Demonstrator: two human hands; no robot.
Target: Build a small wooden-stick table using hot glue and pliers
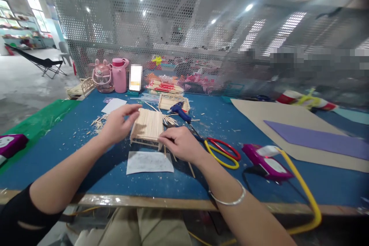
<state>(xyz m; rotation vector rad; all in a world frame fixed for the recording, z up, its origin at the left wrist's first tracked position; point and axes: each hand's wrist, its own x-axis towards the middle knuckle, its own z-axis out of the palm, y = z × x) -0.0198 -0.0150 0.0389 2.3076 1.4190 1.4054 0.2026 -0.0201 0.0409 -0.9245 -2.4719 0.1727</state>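
A small panel of wooden sticks (147, 127) stands on the blue table (86, 150) in front of me. My left hand (117, 125) hovers at its left edge, thumb and fingers curved and apart, and I see nothing in them. My right hand (180, 144) rests at the panel's near right corner, fingers pinched on the stick frame there. A silver bangle (229, 200) circles my right wrist. A white paper sheet (149, 162) lies just in front of the panel.
A blue glue gun (180, 110) and loose sticks (99, 121) lie behind the panel. Red and yellow scissors (223, 153) and a magenta tool (266, 163) with a yellow cable sit to the right. Pink bottles (119, 75), cardboard (288, 123) and a purple sheet (317, 138) sit further off.
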